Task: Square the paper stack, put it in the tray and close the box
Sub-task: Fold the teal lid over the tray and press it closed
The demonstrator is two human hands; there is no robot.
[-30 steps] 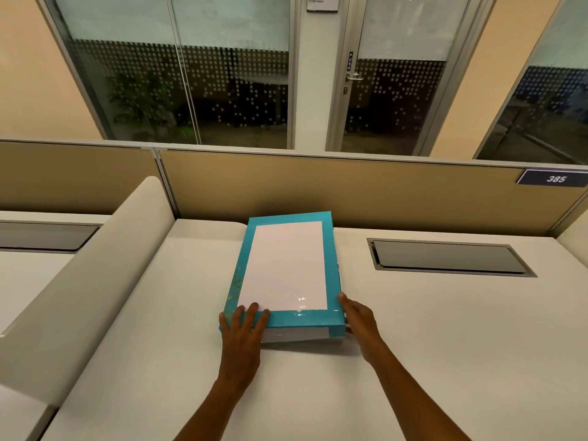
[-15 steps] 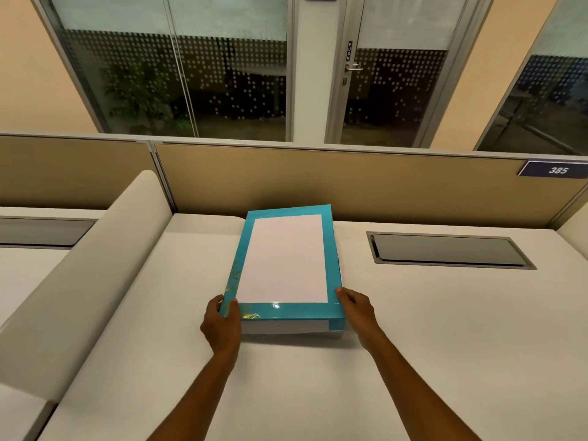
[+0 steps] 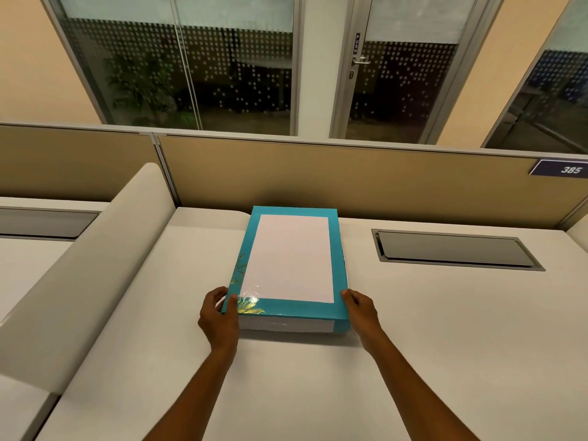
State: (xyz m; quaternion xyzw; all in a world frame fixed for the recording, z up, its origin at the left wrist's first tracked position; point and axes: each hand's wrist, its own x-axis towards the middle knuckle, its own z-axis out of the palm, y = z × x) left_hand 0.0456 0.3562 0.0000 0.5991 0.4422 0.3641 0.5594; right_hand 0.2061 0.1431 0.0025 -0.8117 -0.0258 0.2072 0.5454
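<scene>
Both hands are now gripping the near corners of the box [image 3: 291, 265], the left having slid off the lid since a second ago. Left hand [image 3: 219, 316] is wrapping the near-left corner, thumb on the teal rim, steadying it. Box is sitting mid-desk [image 3: 445, 329], lid down, paper [image 3: 289, 261] showing through the clear window. Right hand [image 3: 361, 313] is clasping the near-right corner, likely pressing the lid home evenly.
</scene>
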